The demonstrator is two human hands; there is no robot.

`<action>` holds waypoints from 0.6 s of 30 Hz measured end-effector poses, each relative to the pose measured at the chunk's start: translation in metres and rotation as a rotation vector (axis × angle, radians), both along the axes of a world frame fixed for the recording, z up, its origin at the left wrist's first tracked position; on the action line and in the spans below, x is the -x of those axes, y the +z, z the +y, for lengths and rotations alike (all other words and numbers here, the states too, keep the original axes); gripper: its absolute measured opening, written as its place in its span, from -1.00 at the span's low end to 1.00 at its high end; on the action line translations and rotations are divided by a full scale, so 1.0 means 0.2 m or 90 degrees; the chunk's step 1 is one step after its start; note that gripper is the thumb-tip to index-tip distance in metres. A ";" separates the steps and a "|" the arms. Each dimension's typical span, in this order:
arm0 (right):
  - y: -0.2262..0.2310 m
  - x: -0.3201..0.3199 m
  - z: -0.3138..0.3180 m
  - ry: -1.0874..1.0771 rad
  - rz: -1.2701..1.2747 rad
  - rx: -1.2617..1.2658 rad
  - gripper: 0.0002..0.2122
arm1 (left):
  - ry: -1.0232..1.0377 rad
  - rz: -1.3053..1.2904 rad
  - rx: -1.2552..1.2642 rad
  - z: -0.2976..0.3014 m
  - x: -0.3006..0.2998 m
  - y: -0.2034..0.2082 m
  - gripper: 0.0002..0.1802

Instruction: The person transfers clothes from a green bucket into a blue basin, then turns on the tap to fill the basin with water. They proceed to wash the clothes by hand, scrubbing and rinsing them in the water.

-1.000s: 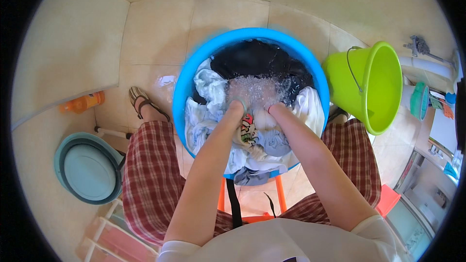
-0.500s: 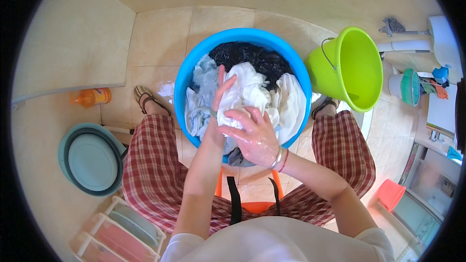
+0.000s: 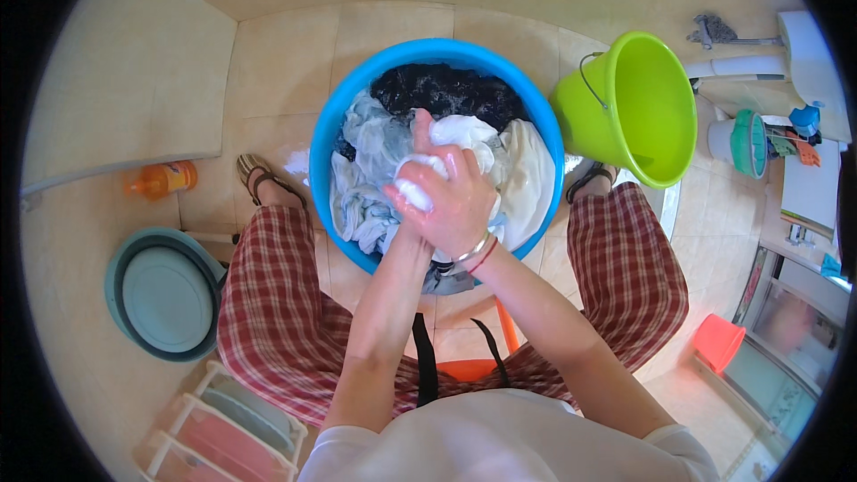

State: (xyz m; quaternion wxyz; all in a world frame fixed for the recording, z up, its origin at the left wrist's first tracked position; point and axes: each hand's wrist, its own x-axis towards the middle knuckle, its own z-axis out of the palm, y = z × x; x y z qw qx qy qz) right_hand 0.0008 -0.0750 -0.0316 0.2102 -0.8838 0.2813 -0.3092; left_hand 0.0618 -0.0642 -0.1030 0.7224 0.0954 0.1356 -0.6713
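Note:
Over a round blue basin (image 3: 323, 125) of wet laundry, my two wet hands press together on a bunched white cloth (image 3: 413, 194). My right hand (image 3: 460, 205) lies on top, its fingers curled round the cloth, with white showing between them. Mostly hidden beneath it, my left hand (image 3: 422, 129) clasps the cloth from the other side; only some upright fingers show. Around them in the basin lie black fabric (image 3: 446, 89) in dark water at the far side, pale blue clothes (image 3: 370, 205) at the left, and an off-white garment (image 3: 527, 178) at the right.
A lime green bucket (image 3: 616, 80) leans at the basin's right. To the left are an orange bottle (image 3: 165, 179) and a grey-green basin (image 3: 165, 303). A white rack (image 3: 205, 428) stands lower left, a coral tub (image 3: 719, 342) lower right. An orange seat (image 3: 464, 369) shows below me.
My right hand has closed over the left, and both have drawn together on the white cloth, squeezing it into a smaller bunch. The view has shifted slightly.

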 end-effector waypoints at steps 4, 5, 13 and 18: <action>-0.08 -0.03 -0.06 -0.002 -0.055 -0.090 -0.87 | 0.205 0.059 0.036 0.02 0.08 -0.10 -0.53; -0.13 -0.03 -0.09 -0.001 -0.068 -0.128 -0.88 | 0.181 -0.029 -0.031 0.03 0.04 -0.18 -0.57; -0.60 0.15 -0.56 -0.171 0.130 -0.247 -0.78 | 0.200 -0.302 -0.469 0.04 0.00 -0.16 -0.58; -0.66 0.15 -0.60 -0.090 0.078 -0.124 -0.74 | 0.119 -0.556 -0.514 0.08 -0.13 -0.21 -0.30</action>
